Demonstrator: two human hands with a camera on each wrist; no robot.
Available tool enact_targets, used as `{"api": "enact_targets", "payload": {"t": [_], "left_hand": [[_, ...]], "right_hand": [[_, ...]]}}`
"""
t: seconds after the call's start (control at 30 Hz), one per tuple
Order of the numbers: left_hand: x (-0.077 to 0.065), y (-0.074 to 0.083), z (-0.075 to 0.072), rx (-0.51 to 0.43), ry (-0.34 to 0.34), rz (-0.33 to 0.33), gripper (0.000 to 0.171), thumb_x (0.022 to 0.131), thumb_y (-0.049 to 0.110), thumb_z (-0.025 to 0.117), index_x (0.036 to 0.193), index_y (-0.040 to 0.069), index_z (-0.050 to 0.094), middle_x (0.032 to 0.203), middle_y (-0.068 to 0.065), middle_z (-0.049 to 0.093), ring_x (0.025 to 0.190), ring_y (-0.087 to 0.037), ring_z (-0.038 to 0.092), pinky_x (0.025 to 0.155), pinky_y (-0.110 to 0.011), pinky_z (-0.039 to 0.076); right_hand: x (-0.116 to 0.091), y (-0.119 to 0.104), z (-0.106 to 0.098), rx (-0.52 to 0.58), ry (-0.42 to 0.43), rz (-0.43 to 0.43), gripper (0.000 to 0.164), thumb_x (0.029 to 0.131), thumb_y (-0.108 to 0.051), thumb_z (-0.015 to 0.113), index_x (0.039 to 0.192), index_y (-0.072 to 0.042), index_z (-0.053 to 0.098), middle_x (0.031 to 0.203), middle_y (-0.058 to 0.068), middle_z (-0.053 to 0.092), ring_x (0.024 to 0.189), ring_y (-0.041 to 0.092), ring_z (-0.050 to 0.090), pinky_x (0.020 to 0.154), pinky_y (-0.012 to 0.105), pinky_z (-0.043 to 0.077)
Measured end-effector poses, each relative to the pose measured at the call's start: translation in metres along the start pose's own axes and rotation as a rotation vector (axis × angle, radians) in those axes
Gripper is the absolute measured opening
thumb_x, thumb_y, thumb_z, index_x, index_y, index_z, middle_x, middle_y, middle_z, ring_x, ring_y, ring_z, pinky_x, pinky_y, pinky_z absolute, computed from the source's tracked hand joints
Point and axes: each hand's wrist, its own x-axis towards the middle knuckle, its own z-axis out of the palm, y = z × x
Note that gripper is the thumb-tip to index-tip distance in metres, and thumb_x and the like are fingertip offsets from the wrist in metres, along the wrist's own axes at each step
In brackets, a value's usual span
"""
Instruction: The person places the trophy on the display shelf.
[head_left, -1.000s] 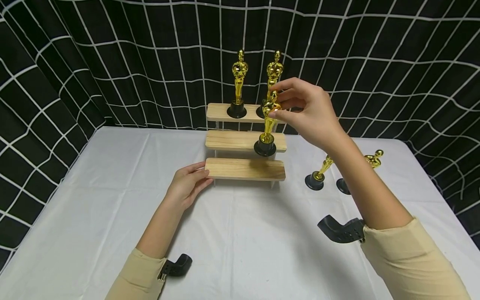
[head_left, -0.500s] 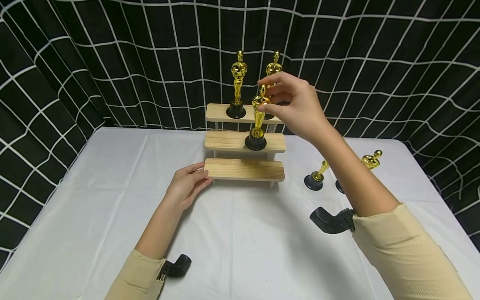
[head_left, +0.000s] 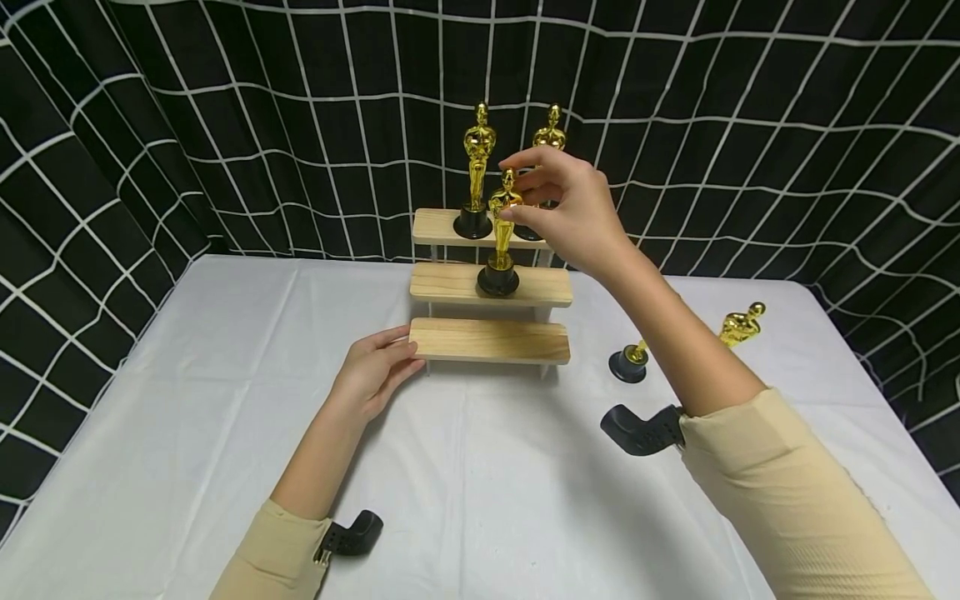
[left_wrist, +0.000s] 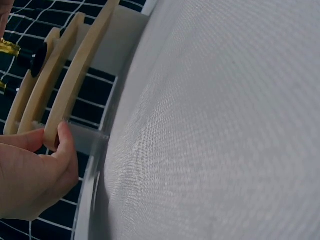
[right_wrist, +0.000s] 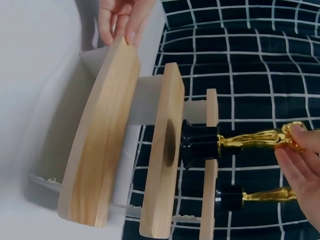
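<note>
A three-tier wooden display stand (head_left: 487, 342) stands at the middle of the table. My left hand (head_left: 371, 371) pinches the left end of its lowest board between thumb and fingers. My right hand (head_left: 576, 210) pinches a gold figure trophy (head_left: 503, 242) by its upper body, upright over the middle board. In the right wrist view, a narrow gap and a shadow show between the trophy's black base (right_wrist: 197, 145) and that board. Two matching trophies stand on the top board: the left trophy (head_left: 477, 167) is in plain sight; the right trophy (head_left: 551, 136) is partly hidden behind my right hand.
Two more gold trophies are on the white-covered table (head_left: 225, 433) at the right, partly hidden by my right forearm: a nearer trophy's base (head_left: 628, 364) and another trophy's upper body (head_left: 741, 325) show. A black curtain (head_left: 300, 133) with white grid lines hangs behind.
My right hand has carried the trophy leftward, from over the stand's right side to above the middle of the middle board. My left hand stays on the lowest board.
</note>
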Motion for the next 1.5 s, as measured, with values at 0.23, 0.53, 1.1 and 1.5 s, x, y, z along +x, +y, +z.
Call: {"api": "enact_targets", "payload": {"t": [0.23,0.53,1.1,1.5], "left_hand": [[0.0,-0.002,-0.001,-0.015,-0.007,0.004,0.047,0.101,-0.006,0.049,0.147,-0.01,0.039,0.142,-0.027,0.041,0.097,-0.013,0.061,0.097,-0.022,0.057],[0.0,-0.001,0.0,-0.012,-0.009,0.008,0.047,0.102,-0.006,0.049,0.147,-0.01,0.039,0.142,-0.027,0.041,0.098,-0.014,0.061,0.097,-0.022,0.057],[0.001,-0.001,0.0,0.001,-0.001,0.001,0.046,0.101,-0.005,0.05,0.146,-0.009,0.04,0.141,-0.027,0.043,0.1,-0.015,0.061,0.097,-0.022,0.057],[0.0,0.0,-0.001,-0.001,-0.01,0.005,0.047,0.101,-0.005,0.049,0.147,-0.01,0.039,0.143,-0.028,0.041,0.1,-0.015,0.061,0.097,-0.022,0.057]], "right_hand": [[0.005,-0.002,0.01,0.038,-0.015,-0.022,0.043,0.089,-0.005,0.077,0.129,-0.007,0.062,0.118,0.014,0.067,0.103,0.025,0.068,0.091,0.04,0.058],[0.012,-0.003,0.023,0.062,-0.03,-0.038,0.044,0.088,-0.005,0.077,0.129,-0.008,0.062,0.117,0.013,0.069,0.102,0.024,0.068,0.092,0.039,0.059],[0.017,-0.001,0.037,0.056,-0.03,-0.032,0.045,0.087,-0.006,0.078,0.13,-0.009,0.063,0.113,0.011,0.07,0.098,0.022,0.068,0.088,0.036,0.06],[0.017,0.0,0.038,0.036,-0.036,-0.051,0.052,0.088,-0.006,0.078,0.136,-0.012,0.059,0.116,0.013,0.07,0.102,0.023,0.069,0.09,0.038,0.061]]}}
